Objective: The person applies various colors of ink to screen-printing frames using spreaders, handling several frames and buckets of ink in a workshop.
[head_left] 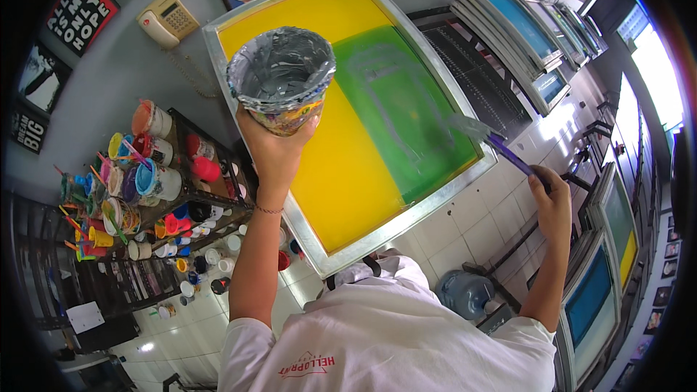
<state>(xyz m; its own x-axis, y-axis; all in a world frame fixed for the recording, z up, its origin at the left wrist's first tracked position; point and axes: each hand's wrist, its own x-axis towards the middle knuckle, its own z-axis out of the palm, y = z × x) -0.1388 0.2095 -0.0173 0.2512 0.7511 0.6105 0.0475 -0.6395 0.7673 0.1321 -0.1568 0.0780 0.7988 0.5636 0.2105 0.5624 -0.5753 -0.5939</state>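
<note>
My left hand [274, 147] grips a round tub [289, 107] from below, its inside and rim coated with grey ink. The tub is held above a silk-screen frame [396, 232] with a yellow mesh and a green rectangle [435, 109]. Streaks of grey ink [374, 71] make a rough outline on the green part. On the right, my right hand [553, 199] is closed round the purple handle of a spatula [514, 156]. Its grey-smeared blade hangs over the right edge of the frame, and I cannot tell if it touches the mesh.
To the left, a dark rack [192, 192] bears several ink tubs with stirring sticks. A telephone [168, 18] hangs on the wall. Stacked screens [519, 25] stand at the far right, and more screens [592, 305] lean nearer. A large water bottle [463, 294] is on the tiled floor.
</note>
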